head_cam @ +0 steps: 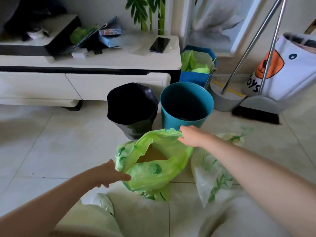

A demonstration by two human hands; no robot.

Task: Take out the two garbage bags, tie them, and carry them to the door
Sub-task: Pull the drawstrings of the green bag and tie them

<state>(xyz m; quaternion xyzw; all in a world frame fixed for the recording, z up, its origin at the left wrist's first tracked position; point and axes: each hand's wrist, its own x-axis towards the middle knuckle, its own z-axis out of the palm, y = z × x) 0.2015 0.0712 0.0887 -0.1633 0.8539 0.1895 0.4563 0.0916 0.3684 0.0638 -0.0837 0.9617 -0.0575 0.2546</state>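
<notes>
On the tiled floor before the black bin (pixel 132 106) and the blue bin (pixel 186 104), both without liners, the head view shows the green garbage bag (pixel 153 170) standing open, something brown inside. The right hand (pixel 191 136) pinches its far rim; the left hand (pixel 109 173) grips the near edge. A pale second bag (pixel 213 171) lies just beside it, untied. Tying looks to be the step in hand: next, both hands should gather the mouth together and knot it.
</notes>
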